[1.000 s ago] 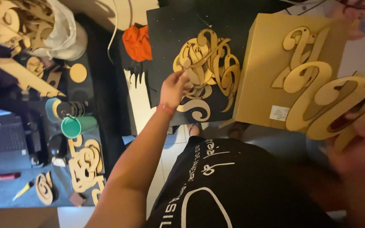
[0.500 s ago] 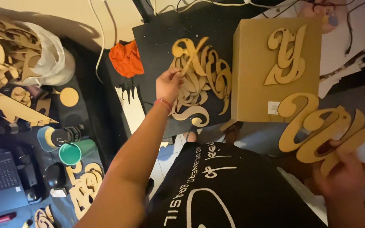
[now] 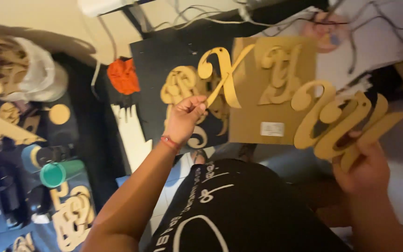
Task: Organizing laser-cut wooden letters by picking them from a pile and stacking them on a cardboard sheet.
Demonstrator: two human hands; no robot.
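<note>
While the right hand [image 3: 367, 170] is kept closed on a bundle of wavy wooden letters [image 3: 346, 123], a gold cross-shaped letter [image 3: 224, 77] has been lifted by the left hand [image 3: 185, 116], fingers pinched on its lower leg. Half a second earlier that letter lay on the pile of letters [image 3: 183, 86] upon the black board [image 3: 159, 65]; now it is held above the board (overlapping the tan cardboard sheet [image 3: 248, 121]), beside which the bundle has been raised.
</note>
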